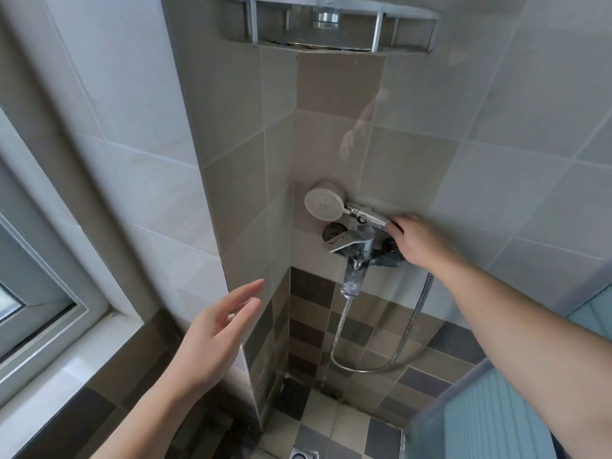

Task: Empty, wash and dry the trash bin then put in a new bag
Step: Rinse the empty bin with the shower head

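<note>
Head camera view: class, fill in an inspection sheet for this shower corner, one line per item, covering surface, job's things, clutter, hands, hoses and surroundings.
Surface: checkered tiled floor with a floor drain.
Job's things: shower head lying across the mixer tap; pale blue panel at lower right, cannot tell what it is.
Clutter: nothing seen.
Hands: right hand on the shower head's handle; left hand open, holding nothing.
Hoses: metal hose hangs in a loop below the tap.
Surroundings: corner shelf above, window frame at left.
</note>
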